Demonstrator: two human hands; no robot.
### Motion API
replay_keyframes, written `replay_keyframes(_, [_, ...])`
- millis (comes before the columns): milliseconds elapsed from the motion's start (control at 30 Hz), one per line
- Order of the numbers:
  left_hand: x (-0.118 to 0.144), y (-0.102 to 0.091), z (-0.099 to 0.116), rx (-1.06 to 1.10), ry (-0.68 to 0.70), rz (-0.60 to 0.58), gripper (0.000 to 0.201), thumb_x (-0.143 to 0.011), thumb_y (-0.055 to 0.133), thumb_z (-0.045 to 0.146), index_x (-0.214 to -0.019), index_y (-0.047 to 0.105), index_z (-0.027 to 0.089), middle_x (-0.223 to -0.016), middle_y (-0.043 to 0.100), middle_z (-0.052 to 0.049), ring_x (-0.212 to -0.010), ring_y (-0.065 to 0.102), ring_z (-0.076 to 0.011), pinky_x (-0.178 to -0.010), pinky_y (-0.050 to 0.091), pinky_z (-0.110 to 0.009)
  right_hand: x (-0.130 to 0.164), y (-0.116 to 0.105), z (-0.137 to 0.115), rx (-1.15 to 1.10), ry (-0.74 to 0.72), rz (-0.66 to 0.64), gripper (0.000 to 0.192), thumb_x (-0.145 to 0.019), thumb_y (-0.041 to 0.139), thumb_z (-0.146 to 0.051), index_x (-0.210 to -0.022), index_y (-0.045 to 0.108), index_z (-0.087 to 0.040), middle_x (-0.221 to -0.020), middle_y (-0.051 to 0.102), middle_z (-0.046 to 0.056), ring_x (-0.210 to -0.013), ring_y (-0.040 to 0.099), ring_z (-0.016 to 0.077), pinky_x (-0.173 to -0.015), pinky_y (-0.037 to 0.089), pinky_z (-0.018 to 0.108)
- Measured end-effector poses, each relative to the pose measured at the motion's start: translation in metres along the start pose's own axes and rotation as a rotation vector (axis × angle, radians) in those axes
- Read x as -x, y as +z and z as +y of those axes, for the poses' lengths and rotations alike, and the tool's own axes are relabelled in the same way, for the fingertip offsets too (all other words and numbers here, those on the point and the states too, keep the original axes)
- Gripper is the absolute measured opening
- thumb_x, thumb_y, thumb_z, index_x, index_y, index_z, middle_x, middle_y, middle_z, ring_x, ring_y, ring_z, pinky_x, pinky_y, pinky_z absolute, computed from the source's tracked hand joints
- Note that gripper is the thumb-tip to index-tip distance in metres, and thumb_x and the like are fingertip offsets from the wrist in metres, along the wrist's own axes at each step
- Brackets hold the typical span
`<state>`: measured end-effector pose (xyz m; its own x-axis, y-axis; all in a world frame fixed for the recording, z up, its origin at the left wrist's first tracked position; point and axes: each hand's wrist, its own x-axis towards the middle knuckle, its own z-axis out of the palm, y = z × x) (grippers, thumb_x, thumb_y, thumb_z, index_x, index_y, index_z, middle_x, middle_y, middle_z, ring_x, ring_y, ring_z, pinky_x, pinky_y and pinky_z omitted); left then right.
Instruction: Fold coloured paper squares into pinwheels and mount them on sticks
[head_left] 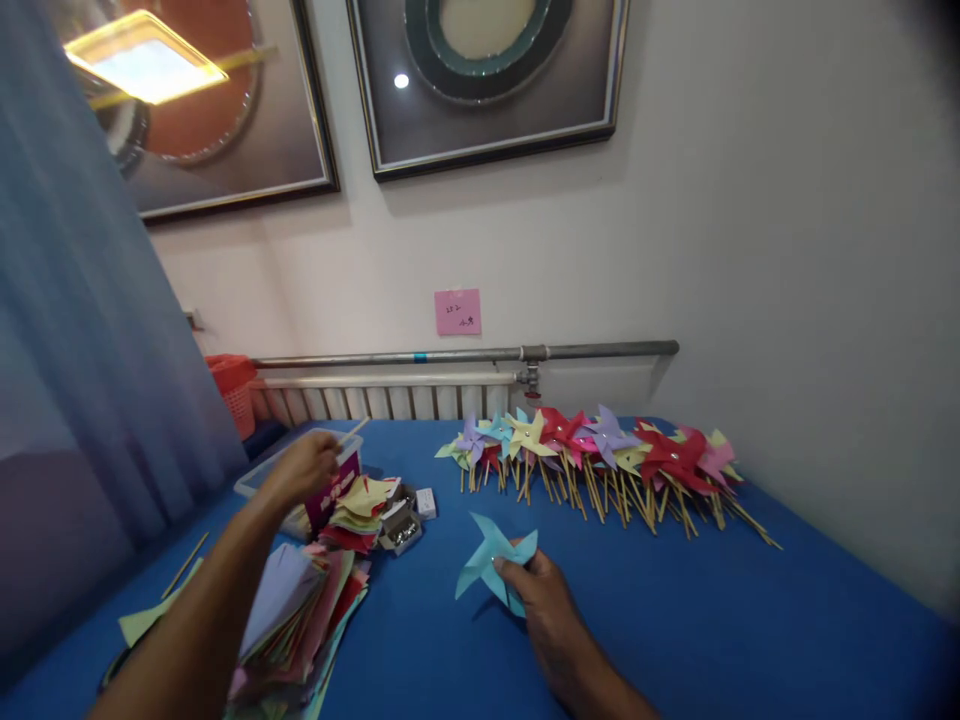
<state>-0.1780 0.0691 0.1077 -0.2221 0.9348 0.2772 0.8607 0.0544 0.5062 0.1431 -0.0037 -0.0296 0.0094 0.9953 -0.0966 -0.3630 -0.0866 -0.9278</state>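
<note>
A blue paper pinwheel (489, 547) is pinched at its centre by the right hand (546, 598) over the surface (637, 620); a thin stick (355, 431) is gripped by the left hand (309, 467). Were thumb pressure relaxed, its folds could be sprung loose.

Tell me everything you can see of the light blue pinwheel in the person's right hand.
The light blue pinwheel looks like folded paper, with four pointed blades fanning around its middle, where a small bright spot shows, perhaps a pin head. The right hand grips it from the right, thumb on its face near the centre, covering part of it. It is face-up, over the blue tabletop; whether its lower tips touch that surface is unclear. No stick can be seen on it.
</note>
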Motion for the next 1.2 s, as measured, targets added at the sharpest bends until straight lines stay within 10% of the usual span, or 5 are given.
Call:
replay_keyframes(200, [0.063, 0.100, 0.051, 0.716, -0.019, -0.197, 0.018, -0.076, 0.050, 0.032, -0.078, 0.063, 0.018, -0.052, 0.052, 0.003, -0.047, 0.045, -0.0129, -0.048, 0.031, -0.023, 0.003, -0.002, -0.005, -0.084, 0.010, -0.019, 0.031, -0.064, 0.082, -0.037, -0.083, 0.065, -0.020, -0.068, 0.067, -0.002, -0.065, 0.059, 0.0179, -0.067, 0.047, 0.029])
replay_keyframes(367, [0.084, 0.142, 0.055, 0.810, 0.003, -0.259, 0.043, -0.082, 0.051, 0.052, -0.103, 0.067, 0.017, -0.051, 0.052, 0.005, -0.048, 0.043, -0.0140, -0.051, 0.029, -0.025, 0.000, -0.004, -0.008, -0.076, 0.026, 0.030, 0.033, -0.061, 0.084, -0.037, -0.084, 0.066, -0.020, -0.065, 0.065, -0.002, -0.065, 0.060, 0.0191, -0.066, 0.047, 0.030])
replay_keyframes(800, [0.102, 0.141, 0.068, 0.762, -0.010, -0.327, 0.016, -0.080, 0.053, 0.033, -0.085, 0.061, 0.020, -0.064, 0.066, 0.001, -0.048, 0.049, -0.0128, -0.050, 0.034, -0.025, 0.000, -0.001, -0.008, -0.073, 0.021, 0.037, 0.032, -0.061, 0.086, -0.034, -0.080, 0.066, -0.019, -0.070, 0.068, -0.001, -0.066, 0.058, 0.0164, -0.068, 0.046, 0.029])
replay_keyframes(1200, [0.102, 0.141, 0.072, 0.906, -0.143, -0.403, 0.031, -0.076, 0.055, 0.051, -0.077, 0.058, 0.020, -0.051, 0.054, 0.004, -0.038, 0.041, -0.0102, -0.044, 0.026, -0.024, -0.002, -0.002, -0.005, -0.086, 0.030, 0.011, 0.037, -0.059, 0.088, -0.035, -0.087, 0.069, -0.019, -0.077, 0.073, 0.002, -0.073, 0.065, 0.0205, -0.073, 0.049, 0.032])
